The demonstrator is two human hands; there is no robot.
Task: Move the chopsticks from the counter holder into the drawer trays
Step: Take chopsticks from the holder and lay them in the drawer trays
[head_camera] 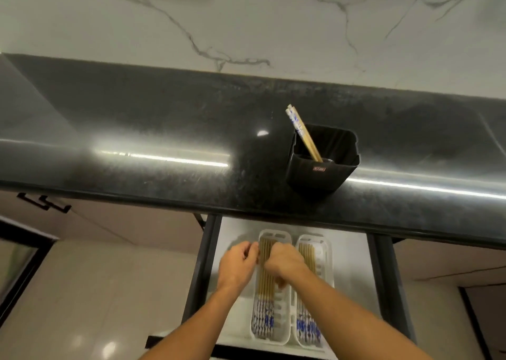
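Last two chopsticks (301,129) stood in the black holder (325,168) on the dark counter (164,129), leaning up and to the left, blue-patterned ends uppermost, bamboo tips down inside the holder's front corner. Long axis ran steeply from lower right to upper left. Lay well apart from both hands, up and across the counter edge, somewhat to the right of them.

Below, inside the open drawer (353,255), lay two white trays side by side. Left tray (286,332) carried a neat row of chopsticks (264,277) running front to back, patterned ends toward the person. Right tray (330,258) carried a similar row (308,329).

Left hand (238,264) hovered at the left tray's left rim, fingers curled loosely near the bamboo tips; could not tell whether touching or pinching any stick. Right hand (284,264) rested over the same tray, knuckles up, fingers folded down onto the row; grasp hidden beneath the hand, so could not tell closed on a stick or merely pressing.

Judged: right hand nearer the holder, so likely better placed for an upward reach, gripping the patterned ends and lifting along the lean.
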